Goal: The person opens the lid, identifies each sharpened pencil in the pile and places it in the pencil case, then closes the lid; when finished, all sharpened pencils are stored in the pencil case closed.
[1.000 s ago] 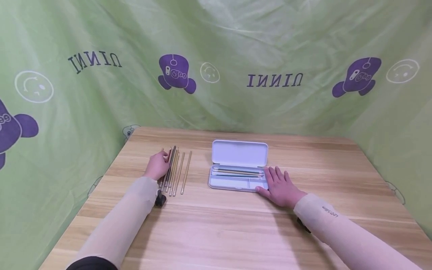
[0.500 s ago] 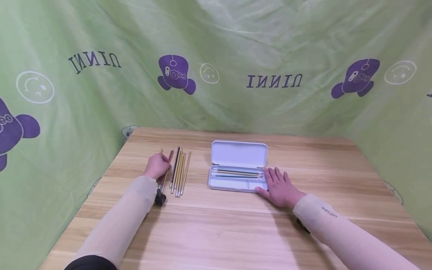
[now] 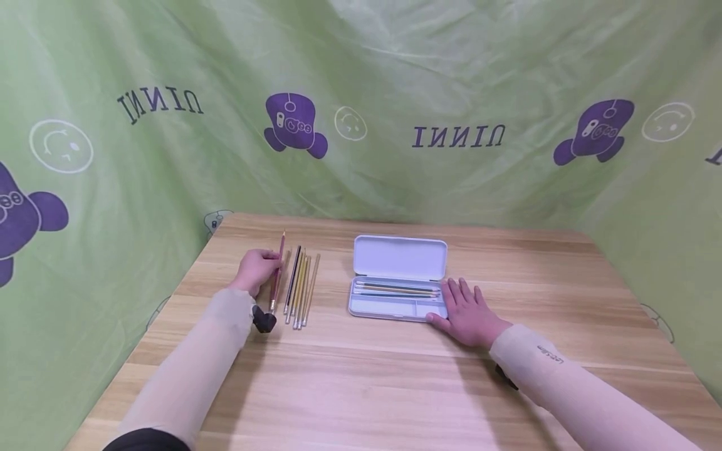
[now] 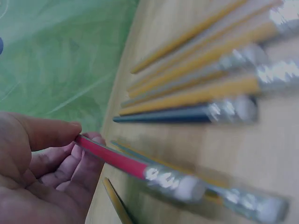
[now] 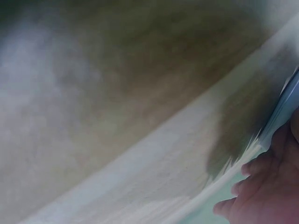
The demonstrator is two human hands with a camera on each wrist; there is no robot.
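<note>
Between thumb and fingers my left hand [image 3: 256,270] pinches a red pencil [image 4: 114,157], its white eraser end toward me and its tip pointing away. In the left wrist view the pencil is lifted above the tabletop. Just right of that hand lies a loose row of yellow and dark pencils [image 3: 299,285]. One yellow pencil [image 4: 117,200] lies on the other side of the red one. My right hand [image 3: 468,313] rests with straight fingers at the right end of an open white pencil case [image 3: 383,307], which holds several pencils [image 3: 395,288] in its back compartment.
The case lid [image 3: 400,257] stands raised at the back. A wooden table [image 3: 361,382] carries everything, with a green printed curtain [image 3: 361,175] hanging behind and at the sides. Black wrist cameras [image 3: 264,319] sit under the sleeves.
My left hand has separated the red pencil from the row and raised it, shifting slightly left. The other pencils have been pushed a little right and closer together. My right hand stays put.
</note>
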